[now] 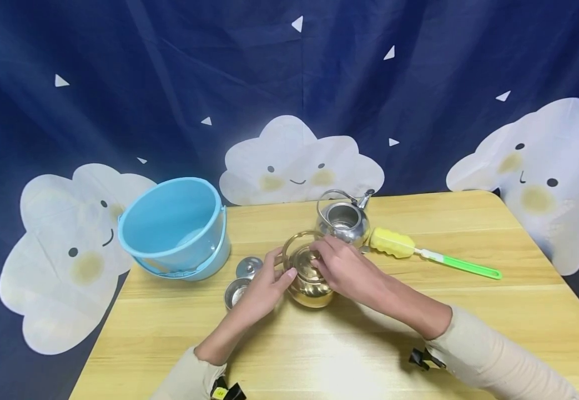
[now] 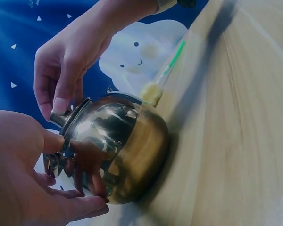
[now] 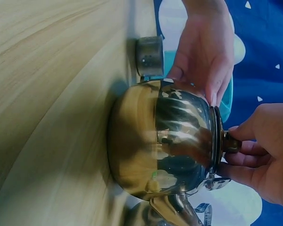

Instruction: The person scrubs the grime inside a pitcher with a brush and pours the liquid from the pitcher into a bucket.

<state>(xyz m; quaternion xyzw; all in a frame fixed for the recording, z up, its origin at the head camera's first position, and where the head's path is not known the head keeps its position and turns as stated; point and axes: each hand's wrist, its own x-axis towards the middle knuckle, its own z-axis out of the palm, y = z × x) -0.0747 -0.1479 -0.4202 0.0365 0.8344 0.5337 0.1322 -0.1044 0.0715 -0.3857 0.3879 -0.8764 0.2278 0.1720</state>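
Observation:
A shiny gold-coloured teapot point(image 1: 311, 295) stands upright on the wooden table, its hoop handle raised. My right hand point(image 1: 345, 271) pinches the knob of its lid point(image 3: 218, 139), which sits on the pot's opening. On the left side, my left hand point(image 1: 265, 288) holds the pot, thumb up by the lid's edge and fingers along the body, as the left wrist view shows. The spout point(image 3: 175, 209) appears low in the right wrist view. Beside my left hand are a small steel cup-shaped strainer point(image 3: 150, 56) and a silver lid point(image 1: 248, 266).
Behind the gold teapot stands a lidless silver teapot point(image 1: 361, 229). To its right lies a yellow sponge brush point(image 1: 392, 243) with a green handle. A light blue bucket point(image 1: 209, 261) stands at the back left. A dark blue curtain point(image 1: 249, 66) with clouds hangs behind the table point(image 1: 369, 355).

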